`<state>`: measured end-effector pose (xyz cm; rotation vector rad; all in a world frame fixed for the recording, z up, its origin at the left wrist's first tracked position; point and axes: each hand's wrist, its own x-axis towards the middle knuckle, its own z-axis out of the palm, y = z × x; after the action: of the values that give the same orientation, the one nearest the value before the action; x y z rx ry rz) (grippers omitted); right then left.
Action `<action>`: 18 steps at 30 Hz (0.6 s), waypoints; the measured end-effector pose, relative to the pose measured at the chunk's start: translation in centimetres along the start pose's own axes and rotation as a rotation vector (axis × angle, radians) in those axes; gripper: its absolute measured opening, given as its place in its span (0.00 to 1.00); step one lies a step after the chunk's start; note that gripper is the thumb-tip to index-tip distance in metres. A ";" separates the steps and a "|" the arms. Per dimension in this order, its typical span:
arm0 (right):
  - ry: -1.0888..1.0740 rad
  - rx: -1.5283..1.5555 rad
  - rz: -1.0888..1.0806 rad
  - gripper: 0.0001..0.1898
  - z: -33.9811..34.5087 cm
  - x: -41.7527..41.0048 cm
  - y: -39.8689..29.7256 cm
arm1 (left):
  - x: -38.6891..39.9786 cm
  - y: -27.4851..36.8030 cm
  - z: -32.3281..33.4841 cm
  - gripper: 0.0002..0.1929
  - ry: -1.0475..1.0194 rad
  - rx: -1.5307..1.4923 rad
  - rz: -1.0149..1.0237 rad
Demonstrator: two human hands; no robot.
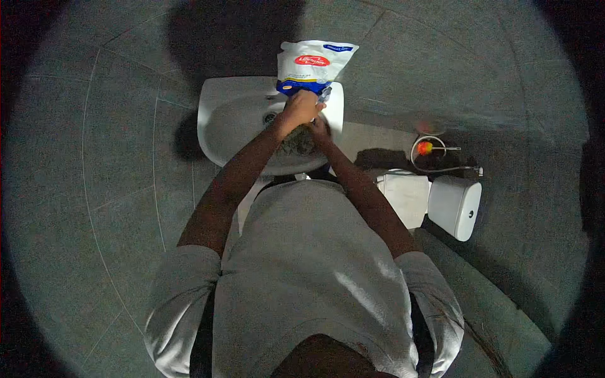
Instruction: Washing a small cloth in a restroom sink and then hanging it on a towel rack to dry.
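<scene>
A white and blue Lifebuoy pouch (309, 64) extends over the back right rim of a white washbasin (212, 101). My left hand (301, 107) is closed at its lower blue end, its fingers curled and partly hiding that end. Just below and to the right, my right hand (320, 127) lies in shadow over the basin, close against the left. What its fingers do is hidden. A small greyish, shiny piece (325, 94) shows beside the pouch's lower right corner; what it is cannot be made out. Under my hands, the bowl has a dark, mottled patch.
The round drain (269, 118) shows left of my hands. To the right stand a white toilet with its lid (405, 201) down and its cistern (453, 208). A white hose (420, 165) and an orange-yellow toilet brush (425, 148) are by the wall. Grey tiles surround everything.
</scene>
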<state>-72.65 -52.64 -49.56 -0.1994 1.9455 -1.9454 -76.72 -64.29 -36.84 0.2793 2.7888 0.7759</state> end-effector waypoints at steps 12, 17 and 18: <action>0.002 0.204 0.030 0.26 -0.7 0.1 2.4 | -0.5 3.7 1.2 0.21 0.034 0.381 0.131; -0.071 0.515 0.156 0.24 -1.8 -0.4 2.5 | 0.3 5.6 4.5 0.19 0.232 0.186 0.021; -0.087 0.569 0.172 0.23 -1.7 -0.3 2.4 | 0.4 5.5 4.6 0.19 0.243 0.166 -0.018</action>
<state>-72.60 -50.90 -51.97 0.0391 1.2416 -2.2305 -75.20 -57.31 -37.84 0.2000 3.0870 0.6112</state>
